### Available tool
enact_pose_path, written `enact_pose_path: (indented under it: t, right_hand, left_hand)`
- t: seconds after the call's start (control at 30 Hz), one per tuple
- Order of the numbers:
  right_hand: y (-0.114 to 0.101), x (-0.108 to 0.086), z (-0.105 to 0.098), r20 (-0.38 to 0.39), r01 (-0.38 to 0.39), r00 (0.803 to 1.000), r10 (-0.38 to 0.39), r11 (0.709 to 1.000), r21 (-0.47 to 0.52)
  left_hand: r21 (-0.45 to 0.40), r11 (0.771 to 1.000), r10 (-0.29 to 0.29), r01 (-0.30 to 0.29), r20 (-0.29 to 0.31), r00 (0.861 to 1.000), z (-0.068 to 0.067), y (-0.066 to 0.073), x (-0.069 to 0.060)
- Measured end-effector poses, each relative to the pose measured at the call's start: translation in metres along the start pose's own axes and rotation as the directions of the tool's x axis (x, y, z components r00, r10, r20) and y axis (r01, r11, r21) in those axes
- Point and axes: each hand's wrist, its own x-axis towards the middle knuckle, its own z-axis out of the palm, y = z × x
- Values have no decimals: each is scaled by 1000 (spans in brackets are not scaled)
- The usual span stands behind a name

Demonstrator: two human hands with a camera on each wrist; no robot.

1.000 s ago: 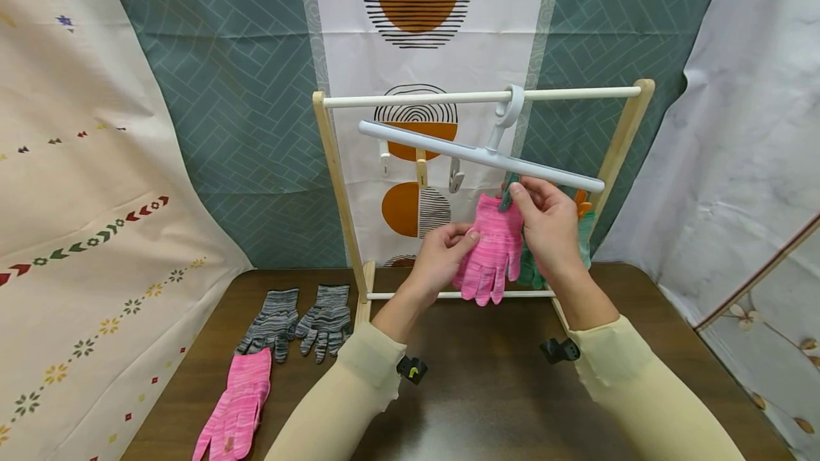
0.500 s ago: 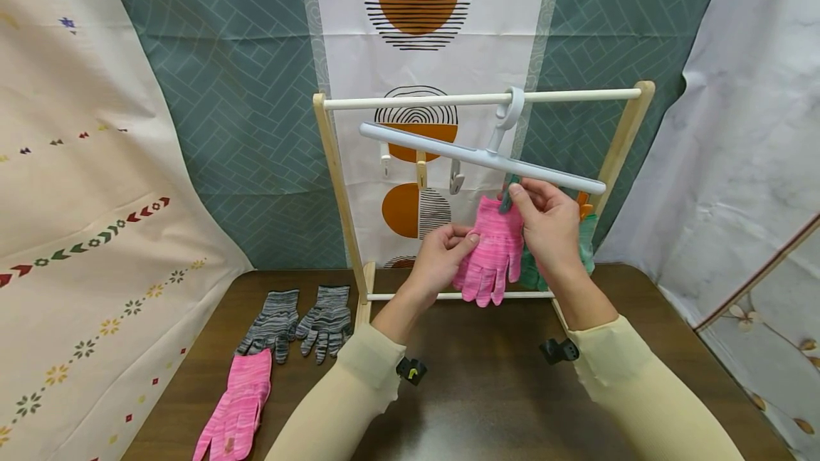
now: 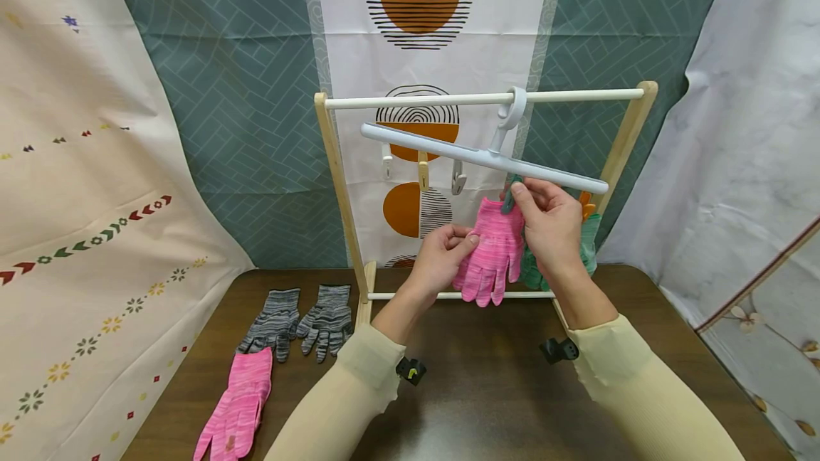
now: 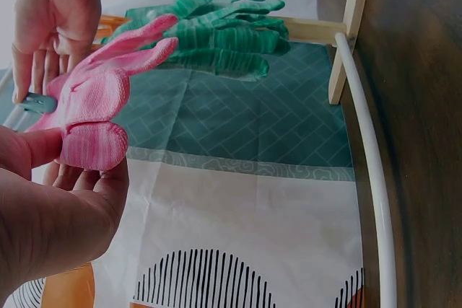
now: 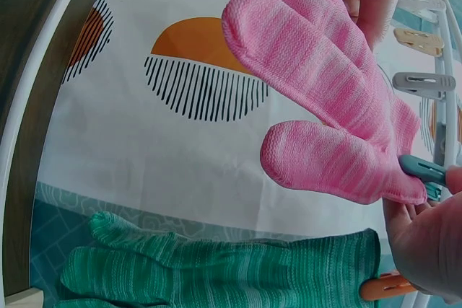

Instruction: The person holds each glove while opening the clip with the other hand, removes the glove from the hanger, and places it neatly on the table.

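From where I stand, the bright pink marled knit glove [image 3: 490, 247] hangs fingers-down beneath the slim pale-grey plastic hanger [image 3: 435, 145], and its weak spot looks to be up at one o'clock, where the small teal plastic clip [image 3: 509, 196] sits across one corner of the cuff. The person's right hand [image 3: 552, 223] pinches that clip between thumb and fingers; whether its jaws have closed fully on the fabric I can't tell. The left hand [image 3: 442, 253] holds the glove's edge at nine o'clock, thumb against fingertips. If the clip has caught only a sliver of cuff, I'd expect the glove to slip out and drop once the left hand lets go. Even with a good bite, a hold at one corner could leave it hanging crooked. The hanger slants down towards its three-o'clock end, perhaps just turned; a downward tug there might rock it or slide its rounded plastic hook [image 3: 514, 114] along the round white rail [image 3: 416, 101]. I'd watch the right knuckles too: the green marled knit glove [image 3: 588, 237] hangs close by at three o'clock, under the orange plastic clip [image 3: 586, 210], and a careless withdrawal could brush it loose.
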Motion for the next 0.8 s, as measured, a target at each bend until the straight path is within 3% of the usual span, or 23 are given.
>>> enact_pose_path:
  t: [0.53,0.8]
  right_hand:
    - [3,1,2,-1,24,1000,-24,999,37]
    - [-2,2,2,-46,22,999,-21,1000,20]
  left_hand:
    - [21,1000,7,-7,-10,1000,-5,0,-4]
    - [0,1000,2,-2,-7,1000,-9,-2,-8]
